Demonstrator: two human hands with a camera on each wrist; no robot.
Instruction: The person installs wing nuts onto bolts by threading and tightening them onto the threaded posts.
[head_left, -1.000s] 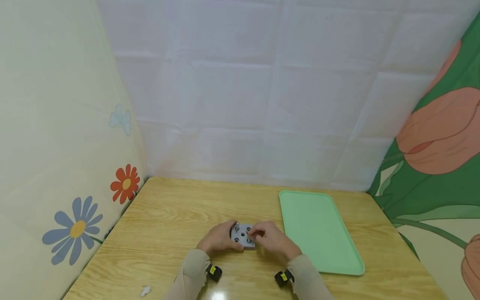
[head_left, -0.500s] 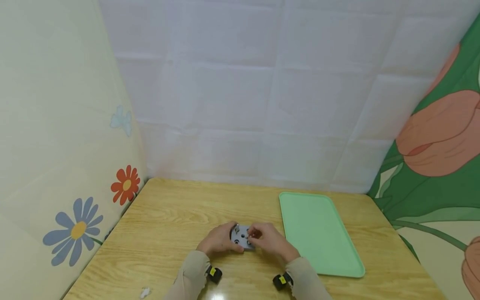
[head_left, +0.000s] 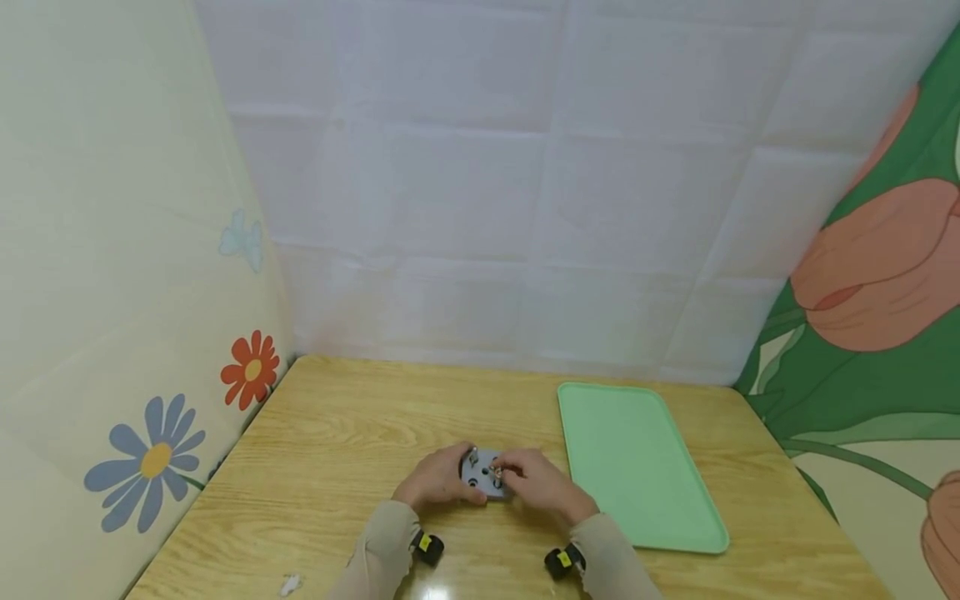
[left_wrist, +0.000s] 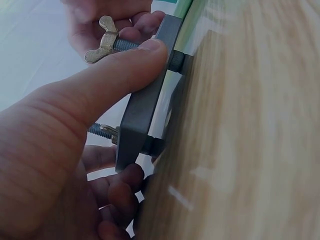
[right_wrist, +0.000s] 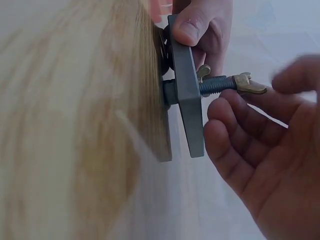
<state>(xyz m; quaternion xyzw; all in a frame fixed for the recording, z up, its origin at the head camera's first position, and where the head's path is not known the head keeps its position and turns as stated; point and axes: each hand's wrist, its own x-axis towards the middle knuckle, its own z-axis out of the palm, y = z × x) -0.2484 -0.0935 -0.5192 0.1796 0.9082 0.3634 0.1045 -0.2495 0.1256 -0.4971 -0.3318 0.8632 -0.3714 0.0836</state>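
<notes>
A grey metal plate [head_left: 487, 490] with several dark holes is gripped at its left side by the left hand [head_left: 437, 478]. In the left wrist view that thumb presses the edge of the plate [left_wrist: 141, 112]. Threaded bolts pass through the plate, their dark heads towards the table. The right hand [head_left: 546, 485] is at the plate's right side. In the right wrist view its curled fingers [right_wrist: 223, 112] lie around a brass wing nut [right_wrist: 244, 83] near a bolt's end, while one blurred digit is apart from the nut. A second wing nut [right_wrist: 203, 72] shows behind.
A light green tray [head_left: 637, 467] lies on the wooden table [head_left: 360, 408] to the right of the hands. A small white scrap [head_left: 290, 585] is at the front left. Patterned cloths hang at the left and right, a plain pale one behind.
The right hand's fingers have shifted slightly at the bolt, and the wing nut shows more than half a second ago. The left hand and plate stay nearly in place.
</notes>
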